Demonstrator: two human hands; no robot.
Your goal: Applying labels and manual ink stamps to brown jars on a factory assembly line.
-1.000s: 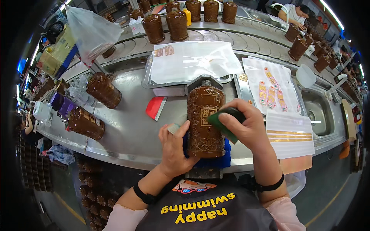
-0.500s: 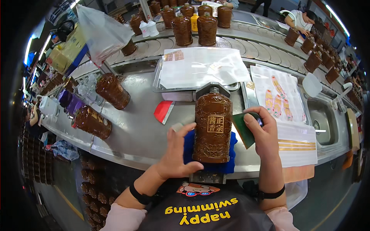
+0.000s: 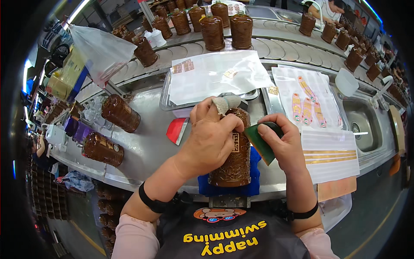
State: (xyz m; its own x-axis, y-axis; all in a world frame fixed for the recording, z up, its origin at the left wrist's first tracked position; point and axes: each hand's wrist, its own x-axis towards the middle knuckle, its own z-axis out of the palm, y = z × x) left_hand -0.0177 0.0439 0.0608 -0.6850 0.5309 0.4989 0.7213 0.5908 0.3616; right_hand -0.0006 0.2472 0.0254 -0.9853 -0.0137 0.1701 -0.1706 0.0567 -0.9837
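Observation:
A brown embossed bottle (image 3: 230, 172) with a gold square label (image 3: 235, 142) lies tilted on a blue cloth (image 3: 255, 172) in front of me. My left hand (image 3: 207, 142) is closed over its upper left side, covering part of the label. Pale fabric finger covers (image 3: 226, 103) show on its fingertips near the bottle's neck. What lies under the curled fingers is hidden. In my right hand (image 3: 284, 144) is a flat green scraper (image 3: 260, 142), pinched between thumb and fingers, its edge close to the bottle's right side.
A red-and-white scraper (image 3: 176, 131) lies left of the bottle. Behind it, a tray (image 3: 166, 97) carries a label sheet (image 3: 211, 77). More label sheets (image 3: 327, 149) lie right, beside a sink (image 3: 366, 129). Brown bottles (image 3: 120, 114) lie left; others stand on the conveyor (image 3: 276, 47). A person (image 3: 330, 11) sits far right.
My left hand has moved up and right onto the bottle, its fingers curling over the label. My right hand keeps the green scraper, nudged slightly left. The view has shifted a little.

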